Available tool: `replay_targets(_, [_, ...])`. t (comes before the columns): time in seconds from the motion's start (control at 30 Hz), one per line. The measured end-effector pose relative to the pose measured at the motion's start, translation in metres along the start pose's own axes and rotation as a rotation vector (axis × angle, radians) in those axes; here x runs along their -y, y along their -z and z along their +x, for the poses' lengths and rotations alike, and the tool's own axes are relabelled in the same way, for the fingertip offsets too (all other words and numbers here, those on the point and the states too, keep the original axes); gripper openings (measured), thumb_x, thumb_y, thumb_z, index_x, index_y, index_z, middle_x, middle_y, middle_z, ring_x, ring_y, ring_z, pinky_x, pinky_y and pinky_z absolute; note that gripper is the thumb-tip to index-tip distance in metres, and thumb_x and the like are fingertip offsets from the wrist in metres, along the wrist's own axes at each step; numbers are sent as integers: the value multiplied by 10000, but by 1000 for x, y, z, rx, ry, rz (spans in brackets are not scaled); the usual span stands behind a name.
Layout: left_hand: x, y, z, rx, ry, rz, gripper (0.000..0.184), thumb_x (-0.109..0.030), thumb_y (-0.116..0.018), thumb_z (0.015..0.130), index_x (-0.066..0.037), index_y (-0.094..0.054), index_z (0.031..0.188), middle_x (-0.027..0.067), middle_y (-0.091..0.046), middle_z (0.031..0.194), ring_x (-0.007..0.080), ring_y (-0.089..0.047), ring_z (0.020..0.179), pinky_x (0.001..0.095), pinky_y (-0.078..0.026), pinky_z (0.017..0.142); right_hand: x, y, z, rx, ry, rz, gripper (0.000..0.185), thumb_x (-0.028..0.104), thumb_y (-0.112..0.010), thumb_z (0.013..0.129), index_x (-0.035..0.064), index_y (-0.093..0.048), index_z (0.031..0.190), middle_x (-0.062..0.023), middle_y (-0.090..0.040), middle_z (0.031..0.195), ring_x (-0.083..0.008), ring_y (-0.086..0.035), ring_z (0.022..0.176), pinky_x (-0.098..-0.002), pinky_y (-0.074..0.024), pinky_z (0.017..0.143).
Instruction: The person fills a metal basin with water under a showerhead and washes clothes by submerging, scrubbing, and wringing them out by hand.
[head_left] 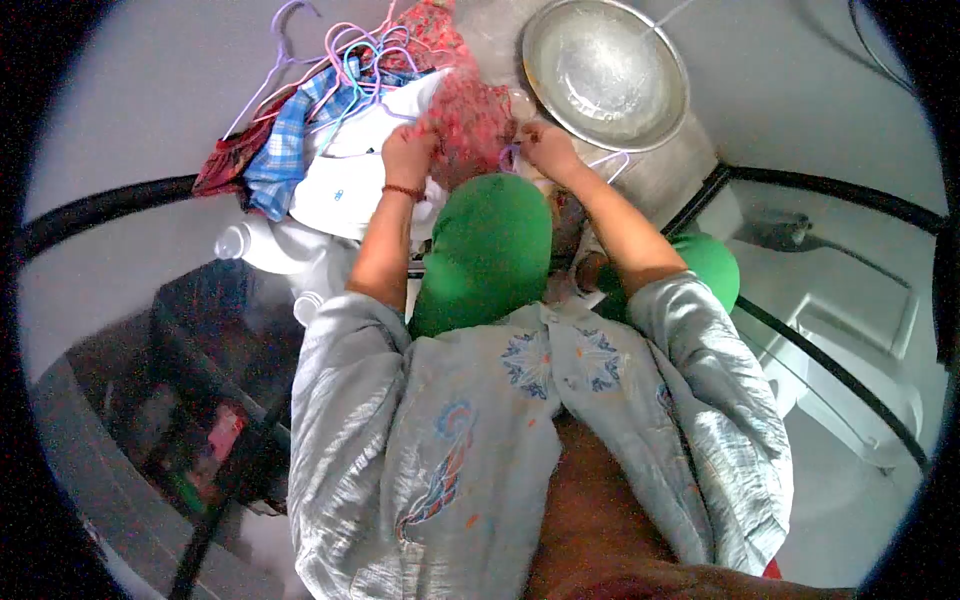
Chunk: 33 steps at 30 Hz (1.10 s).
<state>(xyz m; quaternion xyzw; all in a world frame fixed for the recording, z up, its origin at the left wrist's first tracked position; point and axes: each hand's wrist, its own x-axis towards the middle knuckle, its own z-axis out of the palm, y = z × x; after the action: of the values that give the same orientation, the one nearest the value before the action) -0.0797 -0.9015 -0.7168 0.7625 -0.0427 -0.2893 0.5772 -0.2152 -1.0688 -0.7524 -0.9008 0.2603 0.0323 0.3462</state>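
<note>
Pale floor (pixel 683 178) shows upper right; upper centre, the left hand (pixel 408 160) grips red cloth (pixel 468 115), seemingly unfinished; whether the right hand (pixel 549 152) grips, I can't tell; hangered clothes (pixel 325 192), upper left, look done.

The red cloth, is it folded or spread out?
Spread loosely: the red cloth reaches past the left hand, with uneven edges.

Gry wall (pixel 770 90), blk bars (pixel 840 186), beige flr (pixel 672 182).
</note>
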Motion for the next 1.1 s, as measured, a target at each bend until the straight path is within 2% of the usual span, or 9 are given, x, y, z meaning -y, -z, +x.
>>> replay_targets(0.1, [-41,1,13,87,-149,-175,83,-38,-568,678,-60,-525,611,-9,-503,571,84,-451,485,232,-349,430,9,8,-9,-5,-78,157,350,184,-569,675,37,-564,992,-197,-578,962,-351,-556,875,-408,-446,766])
replay_targets(0.2, [-74,-20,21,249,-376,-123,198,-190,-522,716,-98,-612,867,69,-610,863,238,-577,778,331,-470,656,50,42,-28,-79,-112,231,500,225,-630,651,33,-493,1092,-191,-557,1021,-329,-530,961,-387,-429,812])
replay_targets(0.27, [-107,-33,14,76,-1504,938,215,-208,-535,735,-89,-614,896,91,-612,911,243,-584,809,314,-471,710,50,40,-21,-162,58,333,441,204,-640,662,30,-512,1045,-157,-580,946,-262,-552,879,-350,-445,757])
replay_targets(0.33, [-111,-65,-20,397,-953,154,289,-287,-546,765,-70,-604,947,127,-606,929,256,-585,826,309,-465,737,50,46,-25,-307,190,256,346,181,-623,690,51,-538,1000,-103,-601,888,-197,-572,803,-314,-460,715])
replay_targets(0.47, [-137,-42,-69,433,-1022,749,341,-330,-573,766,-40,-598,943,141,-605,929,238,-590,828,290,-464,740,10,29,-17,-212,463,-78,406,332,-524,757,84,-520,1079,-154,-551,1059,-283,-543,923,-356,-434,794])
replay_targets(0.53, [-102,-25,-47,351,-667,370,340,-290,-610,744,-14,-592,943,137,-610,910,214,-590,826,289,-464,730,8,34,-34,288,138,-481,424,378,-519,744,111,-535,1072,-149,-561,1044,-284,-559,887,-365,-442,768])
replay_targets(0.63, [-18,20,36,13,-540,455,289,-225,-580,744,-6,-599,932,145,-613,919,230,-594,816,298,-458,727,-6,26,-37,570,-55,-346,408,395,-525,741,108,-560,1028,-148,-580,995,-307,-573,853,-379,-454,739])
replay_targets(0.83, [59,99,80,-357,-240,1109,433,-300,-602,719,-80,-521,1082,170,-544,1054,327,-522,970,430,-409,818,11,9,-3,409,-113,38,336,274,-570,769,29,-563,999,-133,-626,772,-208,-596,674,-341,-463,624])
replay_targets(1.1, [40,103,73,-276,20,1186,356,-301,-593,734,-113,-560,1035,126,-551,1063,299,-517,982,464,-363,842,-7,-31,20,0,-24,169,554,296,-633,722,111,-436,1206,-183,-481,1152,-260,-489,1033,-332,-383,886])
